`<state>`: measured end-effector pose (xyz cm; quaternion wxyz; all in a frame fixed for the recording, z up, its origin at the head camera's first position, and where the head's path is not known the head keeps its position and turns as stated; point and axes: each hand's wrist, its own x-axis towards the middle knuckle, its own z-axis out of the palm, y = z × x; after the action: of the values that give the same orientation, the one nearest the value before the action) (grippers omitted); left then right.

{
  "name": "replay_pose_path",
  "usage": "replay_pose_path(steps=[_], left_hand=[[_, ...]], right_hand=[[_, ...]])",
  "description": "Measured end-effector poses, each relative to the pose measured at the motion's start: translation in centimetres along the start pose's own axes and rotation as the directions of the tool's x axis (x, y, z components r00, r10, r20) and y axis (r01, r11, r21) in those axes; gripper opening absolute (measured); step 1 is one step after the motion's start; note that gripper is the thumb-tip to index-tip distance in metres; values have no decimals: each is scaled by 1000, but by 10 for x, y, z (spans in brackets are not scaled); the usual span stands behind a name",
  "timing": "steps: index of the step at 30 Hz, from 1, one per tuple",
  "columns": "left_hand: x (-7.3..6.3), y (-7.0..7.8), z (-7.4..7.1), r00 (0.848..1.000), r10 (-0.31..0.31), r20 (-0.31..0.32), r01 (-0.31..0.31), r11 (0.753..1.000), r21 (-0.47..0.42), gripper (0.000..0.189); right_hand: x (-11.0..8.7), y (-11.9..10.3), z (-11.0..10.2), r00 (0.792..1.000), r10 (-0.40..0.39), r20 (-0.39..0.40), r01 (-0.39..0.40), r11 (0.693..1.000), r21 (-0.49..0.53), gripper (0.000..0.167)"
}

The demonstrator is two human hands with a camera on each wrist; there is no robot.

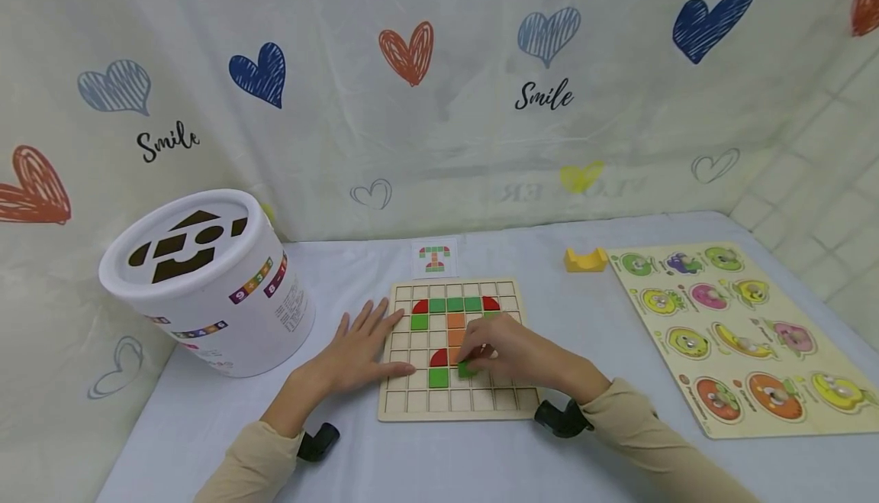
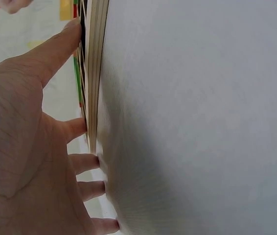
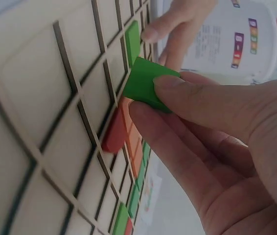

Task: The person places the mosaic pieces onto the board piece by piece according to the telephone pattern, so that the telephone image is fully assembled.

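Note:
A wooden grid board (image 1: 412, 404) lies on the table with red, green and orange pieces set in its cells. My right hand (image 1: 511, 350) pinches a green square block (image 3: 146, 83) between thumb and fingers, over the lower middle of the board. In the right wrist view the block looks tilted at the grid, close to a red quarter-round piece (image 3: 115, 131) and an orange row (image 3: 132, 132). My left hand (image 1: 353, 350) rests with spread fingers at the board's left edge, its thumb on the board. A small pattern card (image 1: 434, 259) lies just behind the board.
A white bucket (image 1: 288, 312) with a shape-slotted lid stands at the left. To the right lies a fruit-picture board (image 1: 659, 350). A yellow notched block (image 1: 586, 260) sits near the back. Heart-printed cloth (image 1: 467, 144) hangs behind the table.

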<state>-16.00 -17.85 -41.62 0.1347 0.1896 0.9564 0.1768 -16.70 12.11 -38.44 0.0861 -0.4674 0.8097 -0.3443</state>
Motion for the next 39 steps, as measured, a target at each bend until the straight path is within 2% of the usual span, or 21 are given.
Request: replay_pose_path(steps=[6, 15, 39], left_hand=[[0, 0, 0, 1000, 3, -3, -3, 1000, -8, 101], [1, -1, 2, 1000, -11, 9, 11, 1000, -4, 103], [1, -2, 1, 1000, 5, -2, -5, 1000, -13, 102]], right_hand=[[5, 1, 12, 1000, 21, -4, -21, 1000, -9, 15], [5, -1, 18, 999, 31, -9, -31, 999, -23, 14], [11, -17, 18, 993, 116, 25, -110, 982, -155, 16]])
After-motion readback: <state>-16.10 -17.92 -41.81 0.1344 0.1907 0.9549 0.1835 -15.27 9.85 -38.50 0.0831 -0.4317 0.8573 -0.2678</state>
